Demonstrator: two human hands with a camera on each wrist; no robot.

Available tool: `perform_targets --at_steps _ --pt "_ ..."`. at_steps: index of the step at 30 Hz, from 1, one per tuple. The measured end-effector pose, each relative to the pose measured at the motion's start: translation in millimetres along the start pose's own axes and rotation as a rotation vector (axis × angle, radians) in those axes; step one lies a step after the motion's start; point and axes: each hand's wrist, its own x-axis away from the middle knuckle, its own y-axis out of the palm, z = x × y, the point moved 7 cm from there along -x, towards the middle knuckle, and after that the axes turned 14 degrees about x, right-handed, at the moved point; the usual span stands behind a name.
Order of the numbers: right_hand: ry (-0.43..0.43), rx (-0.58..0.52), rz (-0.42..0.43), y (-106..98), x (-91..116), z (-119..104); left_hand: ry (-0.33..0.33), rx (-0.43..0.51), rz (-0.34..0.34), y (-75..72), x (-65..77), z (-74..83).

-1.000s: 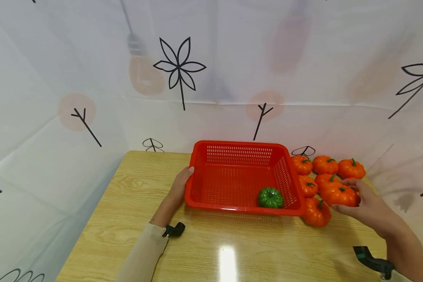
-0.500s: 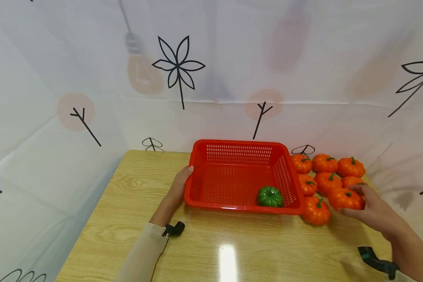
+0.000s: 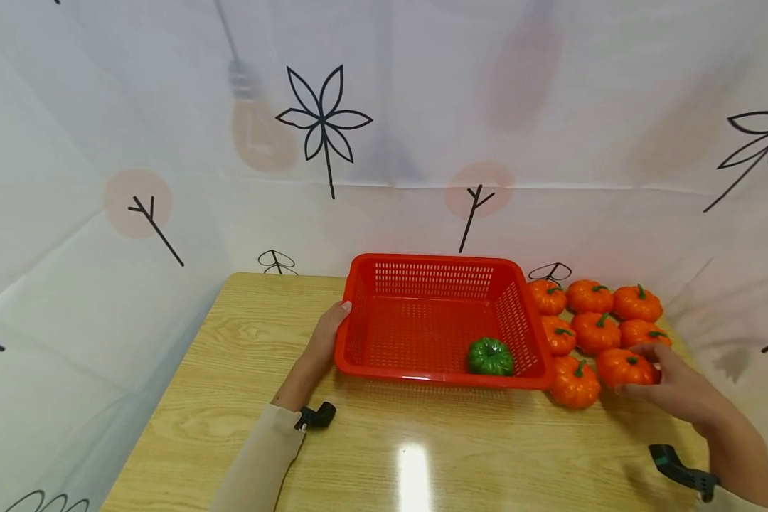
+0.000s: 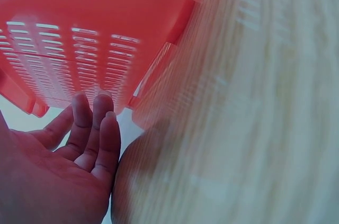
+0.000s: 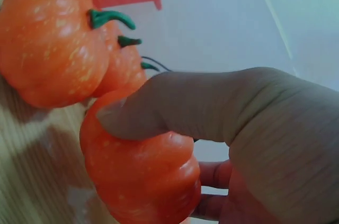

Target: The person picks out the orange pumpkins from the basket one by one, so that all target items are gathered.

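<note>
My right hand [image 3: 678,384] grips a small orange pumpkin [image 3: 627,368] with a short green stem, at the near right of the pumpkin group. In the right wrist view the thumb lies over this pumpkin [image 5: 143,176], with fingers behind it. My left hand [image 3: 325,334] holds the left side of a red plastic basket [image 3: 444,379], its thumb at the rim. The left wrist view shows fingertips [image 4: 82,107] against the basket's slotted outer wall. Inside the basket, at the near right corner, sits one green pumpkin [image 3: 490,357].
Several other orange pumpkins [image 3: 590,297] stand close together right of the basket, some against its side. A light wooden table [image 3: 262,313] carries everything. Behind hangs a white printed cloth [image 3: 409,107].
My right hand has shifted the gripped pumpkin slightly right and nearer, then lower, uncovering pumpkins behind it. The left hand and basket look unchanged.
</note>
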Motion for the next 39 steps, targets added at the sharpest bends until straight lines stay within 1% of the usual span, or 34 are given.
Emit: perform_targets --at_steps 8,11,15,20,27,31,35,39 --pt "0.013 -0.010 -0.044 9.6 -5.5 6.1 -0.004 0.013 0.013 0.3 0.9 0.7" --pt "0.018 -0.008 -0.041 11.3 -5.8 6.4 -0.004 0.008 0.012 0.8 1.3 0.5" --pt "0.014 -0.010 -0.015 12.2 -6.3 4.4 -0.009 -0.005 -0.003 1.0 1.6 0.4" --pt "0.019 -0.014 -0.003 12.8 -8.4 0.8 -0.011 -0.009 -0.009 0.0 1.9 -0.4" --pt "0.027 0.044 -0.008 10.7 -10.6 0.1 -0.013 0.013 -0.005 -1.6 0.2 -1.5" --pt "0.037 0.038 -0.039 13.4 -9.6 1.6 -0.032 0.006 -0.010 -3.0 0.9 -3.2" --pt "0.041 0.040 -0.066 13.3 -7.5 1.8 -0.037 -0.007 -0.011 -3.5 1.2 -4.1" --pt "0.032 0.040 -0.032 6.9 -6.5 -3.2 -0.034 -0.022 -0.009 -6.4 1.2 -2.5"
